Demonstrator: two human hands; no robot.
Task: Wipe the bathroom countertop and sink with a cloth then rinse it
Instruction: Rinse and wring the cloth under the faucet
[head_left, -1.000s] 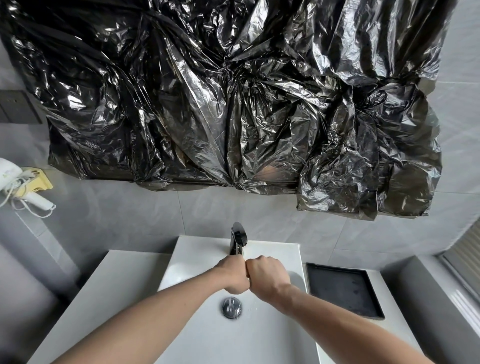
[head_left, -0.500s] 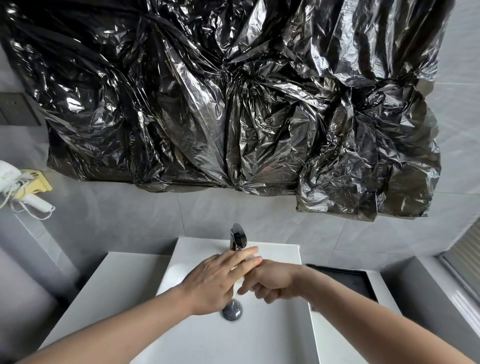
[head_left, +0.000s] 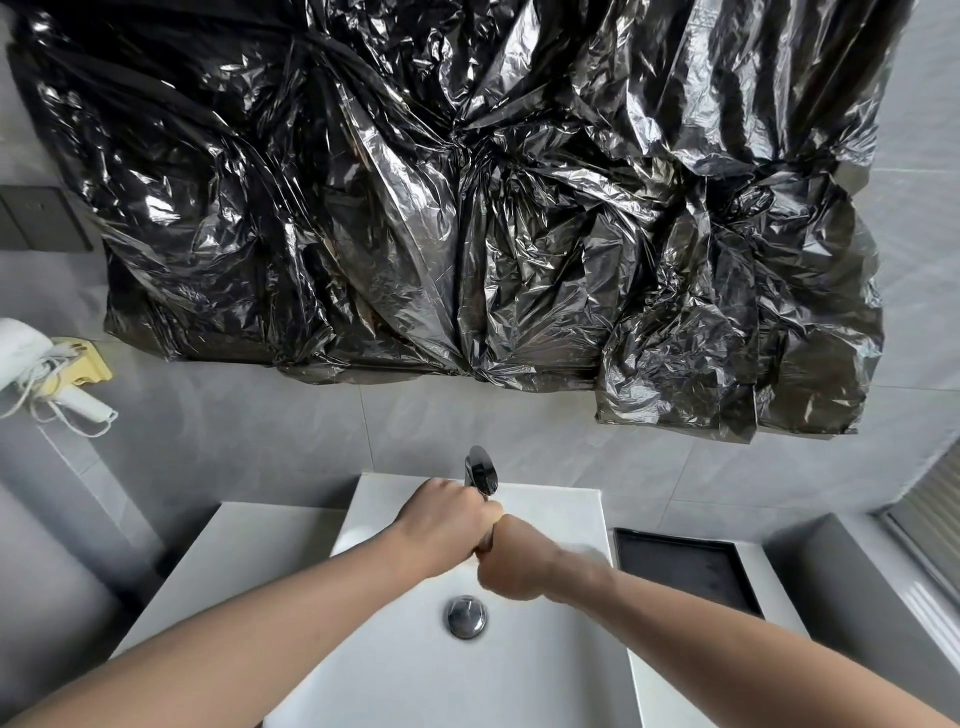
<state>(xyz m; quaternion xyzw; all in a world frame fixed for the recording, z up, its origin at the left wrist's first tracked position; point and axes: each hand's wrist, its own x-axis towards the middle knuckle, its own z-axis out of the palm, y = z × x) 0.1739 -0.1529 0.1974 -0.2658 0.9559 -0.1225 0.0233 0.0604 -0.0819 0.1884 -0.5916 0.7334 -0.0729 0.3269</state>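
Over the sink, left hand and right hand press together, fisted.

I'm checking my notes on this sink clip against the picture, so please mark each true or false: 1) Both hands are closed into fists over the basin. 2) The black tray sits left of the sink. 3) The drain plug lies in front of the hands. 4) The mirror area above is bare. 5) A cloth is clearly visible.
1) True: the left hand and right hand are fisted, knuckles together, above the sink.
2) False: the black tray is to its right.
3) True: the drain plug lies nearer the camera.
4) False: crumpled black plastic sheeting covers it.
5) False: no cloth shows; what the fists hold is hidden.
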